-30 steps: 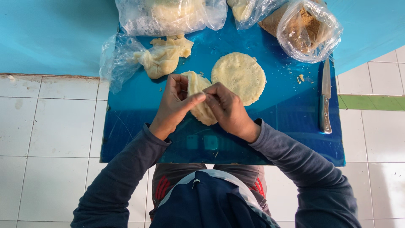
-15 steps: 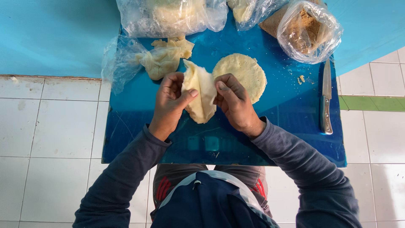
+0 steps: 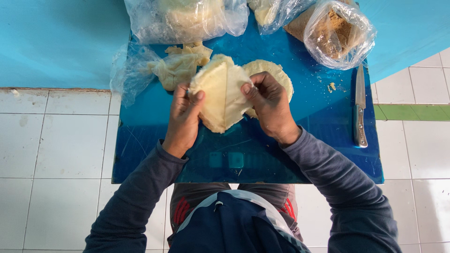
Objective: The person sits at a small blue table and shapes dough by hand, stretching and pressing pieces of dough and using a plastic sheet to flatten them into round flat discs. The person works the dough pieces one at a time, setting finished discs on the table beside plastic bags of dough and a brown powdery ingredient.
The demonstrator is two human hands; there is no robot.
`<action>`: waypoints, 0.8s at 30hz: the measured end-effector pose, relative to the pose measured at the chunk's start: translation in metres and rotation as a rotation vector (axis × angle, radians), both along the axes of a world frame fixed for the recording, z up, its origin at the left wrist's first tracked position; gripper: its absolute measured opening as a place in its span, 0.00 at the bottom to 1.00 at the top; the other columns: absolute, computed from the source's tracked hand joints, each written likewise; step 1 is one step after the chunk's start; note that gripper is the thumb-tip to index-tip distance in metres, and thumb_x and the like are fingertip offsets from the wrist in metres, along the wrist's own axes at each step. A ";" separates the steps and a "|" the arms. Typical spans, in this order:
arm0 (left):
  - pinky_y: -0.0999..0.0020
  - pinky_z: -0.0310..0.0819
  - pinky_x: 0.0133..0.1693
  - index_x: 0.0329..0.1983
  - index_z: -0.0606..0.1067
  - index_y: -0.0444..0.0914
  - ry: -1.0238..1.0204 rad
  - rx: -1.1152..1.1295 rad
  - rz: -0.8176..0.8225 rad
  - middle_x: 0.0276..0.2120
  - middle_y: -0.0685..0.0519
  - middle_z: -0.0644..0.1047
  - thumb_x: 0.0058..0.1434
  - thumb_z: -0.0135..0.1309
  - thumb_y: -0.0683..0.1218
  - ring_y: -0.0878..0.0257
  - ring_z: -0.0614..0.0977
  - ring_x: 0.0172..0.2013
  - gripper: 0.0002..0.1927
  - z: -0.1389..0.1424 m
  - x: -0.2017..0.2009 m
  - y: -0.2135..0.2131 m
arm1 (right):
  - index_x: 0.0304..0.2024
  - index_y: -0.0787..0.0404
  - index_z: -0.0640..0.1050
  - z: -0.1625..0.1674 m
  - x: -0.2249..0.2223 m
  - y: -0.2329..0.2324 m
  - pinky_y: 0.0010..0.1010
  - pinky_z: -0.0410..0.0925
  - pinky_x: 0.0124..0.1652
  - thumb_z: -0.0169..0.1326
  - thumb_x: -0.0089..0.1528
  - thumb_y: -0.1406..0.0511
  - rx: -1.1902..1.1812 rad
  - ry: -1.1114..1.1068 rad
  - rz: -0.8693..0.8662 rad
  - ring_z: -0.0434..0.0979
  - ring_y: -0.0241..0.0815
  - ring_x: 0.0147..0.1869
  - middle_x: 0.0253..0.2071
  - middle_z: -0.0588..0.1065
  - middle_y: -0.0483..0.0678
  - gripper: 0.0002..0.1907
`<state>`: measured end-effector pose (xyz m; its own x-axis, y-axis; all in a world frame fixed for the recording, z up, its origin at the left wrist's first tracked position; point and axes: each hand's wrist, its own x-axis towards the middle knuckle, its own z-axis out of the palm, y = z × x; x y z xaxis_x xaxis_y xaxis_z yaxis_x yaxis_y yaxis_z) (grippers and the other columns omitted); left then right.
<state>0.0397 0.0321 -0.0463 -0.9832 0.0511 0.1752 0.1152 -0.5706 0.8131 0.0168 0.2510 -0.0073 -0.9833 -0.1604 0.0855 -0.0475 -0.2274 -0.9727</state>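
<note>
Both hands, left hand (image 3: 183, 117) and right hand (image 3: 270, 105), are pinching one pale folded dough sheet (image 3: 220, 96) above the blue counter (image 3: 243, 159), whose six-o'clock edge is lying bare, one steel knife (image 3: 359, 107) at three o'clock.

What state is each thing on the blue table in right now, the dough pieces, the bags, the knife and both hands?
Pale folded dough round: lifted off the table, held by both hands.
Left hand: gripping the round's left edge.
Right hand: pinching its right edge.
Flat dough disc: lying on the blue table, partly hidden.
Clear bag of brown crumbs: loosely open.
Metal knife: lying flat, untouched.
Dough scraps on plastic sheet: heaped, uncovered.
</note>
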 end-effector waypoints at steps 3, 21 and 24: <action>0.65 0.76 0.57 0.63 0.67 0.39 -0.064 0.176 -0.008 0.57 0.52 0.74 0.72 0.55 0.46 0.66 0.77 0.56 0.19 0.009 -0.003 -0.007 | 0.50 0.65 0.74 0.009 -0.005 0.005 0.22 0.64 0.32 0.58 0.71 0.64 -0.094 -0.104 -0.018 0.71 0.30 0.37 0.40 0.76 0.46 0.11; 0.60 0.80 0.58 0.64 0.68 0.41 -0.110 0.332 -0.097 0.60 0.51 0.75 0.73 0.53 0.44 0.61 0.79 0.59 0.18 0.016 -0.011 -0.015 | 0.50 0.63 0.76 0.033 0.005 0.008 0.33 0.75 0.49 0.57 0.72 0.62 -0.332 -0.050 -0.028 0.80 0.37 0.49 0.48 0.79 0.48 0.10; 0.59 0.80 0.58 0.63 0.68 0.40 -0.118 0.354 -0.060 0.60 0.51 0.75 0.73 0.53 0.43 0.60 0.79 0.59 0.17 0.015 -0.014 -0.016 | 0.50 0.63 0.77 0.042 0.000 0.020 0.34 0.75 0.48 0.57 0.72 0.62 -0.321 -0.067 -0.004 0.80 0.38 0.48 0.47 0.79 0.48 0.10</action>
<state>0.0255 0.0159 -0.0313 -0.9948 0.0655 0.0781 -0.0094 -0.8216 0.5700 0.0168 0.2711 0.0351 -0.9891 -0.1315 0.0665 0.0122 -0.5231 -0.8522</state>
